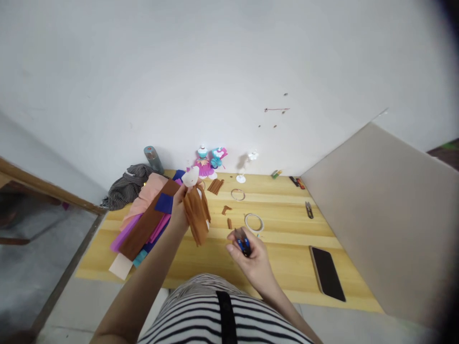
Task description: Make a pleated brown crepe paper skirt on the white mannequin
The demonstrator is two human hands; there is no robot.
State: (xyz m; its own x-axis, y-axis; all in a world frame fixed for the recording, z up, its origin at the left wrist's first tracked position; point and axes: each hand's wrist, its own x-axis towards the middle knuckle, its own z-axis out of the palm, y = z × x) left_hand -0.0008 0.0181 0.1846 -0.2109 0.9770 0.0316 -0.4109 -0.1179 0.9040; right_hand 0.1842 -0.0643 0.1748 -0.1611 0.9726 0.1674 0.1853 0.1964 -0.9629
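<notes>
My left hand (pixel 180 205) is closed around a small doll figure with a white head (pixel 191 176) and a brown crepe-paper skirt (pixel 196 215), held above the table. Part of its body is hidden by my fingers. In my right hand (pixel 254 258) is a pair of small blue thread snips (pixel 242 242), dark blades pointing away from me. Brown paper scraps (pixel 226 209) and a folded brown piece (pixel 215 186) lie beyond the hands. Two rings of tape or wire sit nearby, the larger ring (pixel 254 215) just past my right hand.
Crepe-paper strips (pixel 143 229) are piled left, beside a striped cloth (pixel 131 186) and a flask (pixel 154 159). Finished-looking dolls (pixel 204 165) and a white stand (pixel 241 178) are by the wall. Other snips (pixel 309 210), a phone (pixel 327 272) and a grey panel (pixel 380 215) are right.
</notes>
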